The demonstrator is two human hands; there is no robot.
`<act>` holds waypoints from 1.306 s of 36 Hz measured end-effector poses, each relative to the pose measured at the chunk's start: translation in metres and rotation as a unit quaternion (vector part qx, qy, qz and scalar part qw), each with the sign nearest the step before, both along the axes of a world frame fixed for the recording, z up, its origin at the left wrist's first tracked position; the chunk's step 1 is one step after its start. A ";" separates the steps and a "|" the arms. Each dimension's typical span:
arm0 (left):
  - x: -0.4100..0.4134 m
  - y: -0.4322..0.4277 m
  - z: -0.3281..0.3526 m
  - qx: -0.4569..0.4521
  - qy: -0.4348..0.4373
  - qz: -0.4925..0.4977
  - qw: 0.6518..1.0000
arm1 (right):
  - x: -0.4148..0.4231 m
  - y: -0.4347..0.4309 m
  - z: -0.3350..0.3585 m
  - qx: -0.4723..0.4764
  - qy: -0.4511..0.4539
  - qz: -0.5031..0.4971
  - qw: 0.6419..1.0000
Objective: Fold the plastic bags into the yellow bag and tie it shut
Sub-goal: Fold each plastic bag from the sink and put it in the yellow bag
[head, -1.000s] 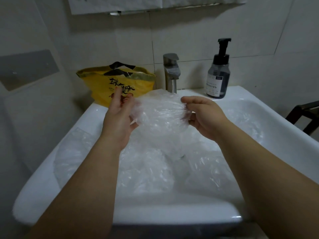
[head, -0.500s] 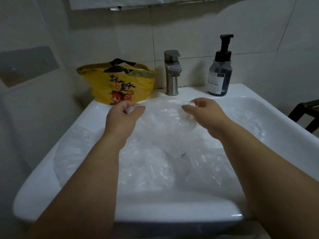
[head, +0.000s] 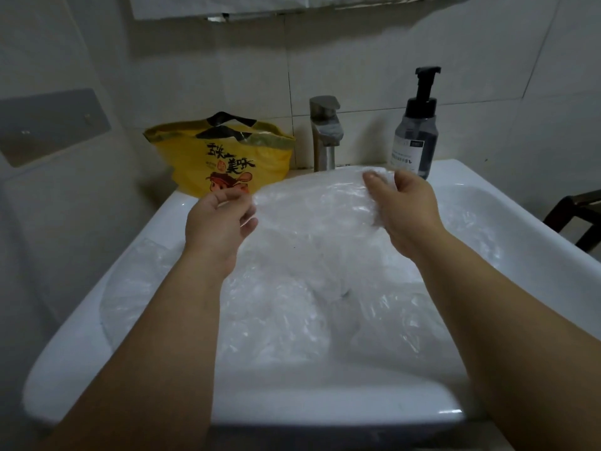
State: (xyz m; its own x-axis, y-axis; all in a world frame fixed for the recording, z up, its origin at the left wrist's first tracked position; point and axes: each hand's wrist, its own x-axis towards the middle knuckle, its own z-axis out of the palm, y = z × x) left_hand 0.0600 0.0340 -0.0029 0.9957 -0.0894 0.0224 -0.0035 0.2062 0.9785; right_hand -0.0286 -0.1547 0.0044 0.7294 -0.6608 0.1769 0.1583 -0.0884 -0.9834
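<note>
Head view, early going: left hand [head: 221,222] and right hand [head: 406,209] each pinch an edge of one clear plastic bag [head: 312,219] over the sink [head: 325,411], loose bags [head: 276,320] heaped below, yellow bag [head: 221,157] untied on the back-left rim.

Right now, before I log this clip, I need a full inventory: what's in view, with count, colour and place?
clear plastic bag: one, clear, stretched between both hands above the sink
loose plastic bags: count unclear, clear, piled in the basin
yellow bag: one, yellow with black handles, back left on the sink ledge
sink: one, white, centre
faucet: one, silver, back centre
pump bottle: one, dark with black pump, back right
metal plate: one, grey, left wall
dark frame: one, perhaps a chair, right edge
left hand: one, pinches the bag's left edge
right hand: one, grips its right edge
</note>
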 end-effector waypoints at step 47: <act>-0.028 -0.022 0.006 0.089 -0.007 -0.284 0.955 | 0.004 0.014 0.007 0.200 -0.017 0.367 0.908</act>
